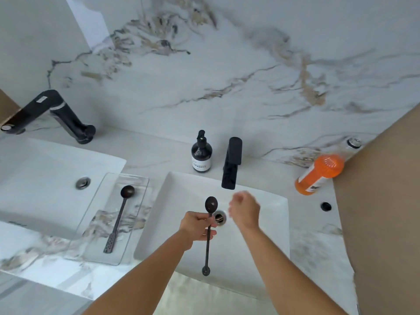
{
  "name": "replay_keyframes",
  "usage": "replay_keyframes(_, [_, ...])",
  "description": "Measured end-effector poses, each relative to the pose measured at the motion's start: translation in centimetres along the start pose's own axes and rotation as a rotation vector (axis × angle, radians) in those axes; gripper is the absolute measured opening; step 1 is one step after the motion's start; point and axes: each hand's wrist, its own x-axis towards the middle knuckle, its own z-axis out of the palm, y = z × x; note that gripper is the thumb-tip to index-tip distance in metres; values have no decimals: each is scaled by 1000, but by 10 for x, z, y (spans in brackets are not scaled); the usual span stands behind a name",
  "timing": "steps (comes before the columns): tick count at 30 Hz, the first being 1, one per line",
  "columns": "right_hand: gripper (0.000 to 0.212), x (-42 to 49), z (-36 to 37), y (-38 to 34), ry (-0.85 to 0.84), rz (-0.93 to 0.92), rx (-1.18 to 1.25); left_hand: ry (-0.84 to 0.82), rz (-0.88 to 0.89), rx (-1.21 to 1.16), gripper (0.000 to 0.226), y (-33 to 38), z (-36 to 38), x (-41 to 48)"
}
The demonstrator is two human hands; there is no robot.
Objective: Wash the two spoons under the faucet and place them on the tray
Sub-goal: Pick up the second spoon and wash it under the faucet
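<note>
My left hand (198, 226) grips a dark long-handled spoon (208, 251) by its neck over the white sink (181, 196), bowl pointing up toward the black faucet (231, 164). The spoon's bowl sits just left of the drain (220, 217). My right hand (244, 211) hovers blurred below the faucet spout, fingers loosely curled, holding nothing. No water stream is visible. A second dark spoon (120, 214) lies lengthwise on the clear tray (141, 185) on the counter left of the sink.
A dark soap pump bottle (201, 155) stands left of the faucet. An orange bottle (319, 175) lies tilted at the sink's right corner. A second sink (45, 178) with another black faucet (52, 114) is at far left. A brown panel (381, 201) bounds the right.
</note>
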Motion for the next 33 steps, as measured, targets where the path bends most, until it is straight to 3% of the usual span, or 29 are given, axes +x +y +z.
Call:
replay_keyframes(3, [42, 26, -15, -52, -22, 18, 68, -50, -7, 4, 9, 3, 0, 7])
replay_keyframes(7, [55, 43, -19, -70, 60, -36, -243, -106, -8, 30, 12, 7, 6, 16])
replay_keyframes(12, [26, 56, -25, -88, -116, 318, 500, -152, -22, 50, 19, 9, 13, 17])
replay_keyframes(17, [21, 58, -36, -94, -181, 411, 537, -148, -25, 33, 19, 10, 15, 14])
replay_keyframes(33, [18, 69, -40, -110, -107, 372, 620, -109, -26, 11, 22, 20, 26, 10])
